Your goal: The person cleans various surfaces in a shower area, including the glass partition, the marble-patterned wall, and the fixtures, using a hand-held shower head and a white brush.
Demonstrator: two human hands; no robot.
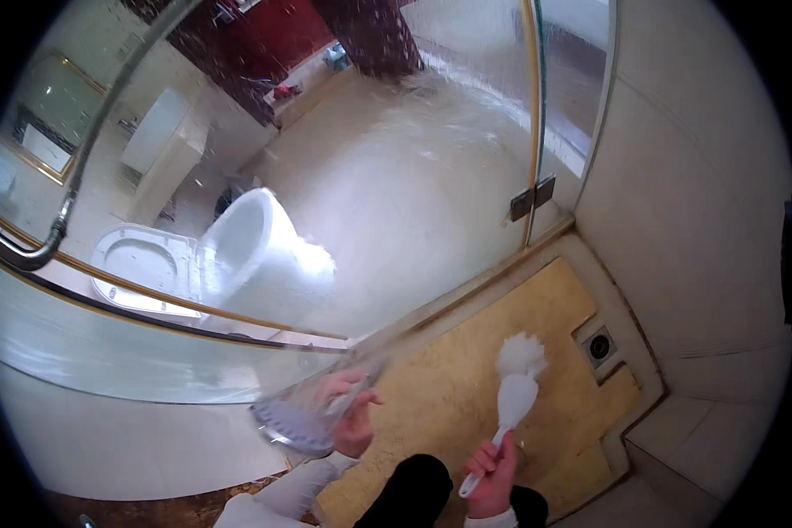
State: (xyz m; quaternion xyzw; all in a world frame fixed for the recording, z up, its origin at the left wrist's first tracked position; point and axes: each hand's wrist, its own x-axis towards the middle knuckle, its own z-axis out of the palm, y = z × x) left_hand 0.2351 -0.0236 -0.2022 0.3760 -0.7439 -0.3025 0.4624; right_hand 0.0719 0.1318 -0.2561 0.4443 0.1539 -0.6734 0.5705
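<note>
My left hand (353, 429) grips the handle of a chrome shower head (294, 428), whose pale round spray face is turned to the left. Both are blurred, and no water can be made out coming from it. In my right hand (494, 470) is the handle of a white brush (518, 399), with its fluffy white bristle head pointing away from me. The bristles appear over the yellowish shower floor (435, 389); whether they touch it I cannot tell. My black-clad knee shows between the two hands.
Right of the brush, a square floor drain (599, 347) sits in a cut-out. A wet glass panel (396, 264) with a dark metal hinge (532, 197) borders the shower beyond a raised sill. Through the glass appear a white toilet (254, 247) and washbasin (155, 131). A metal bar (96, 145) curves at left.
</note>
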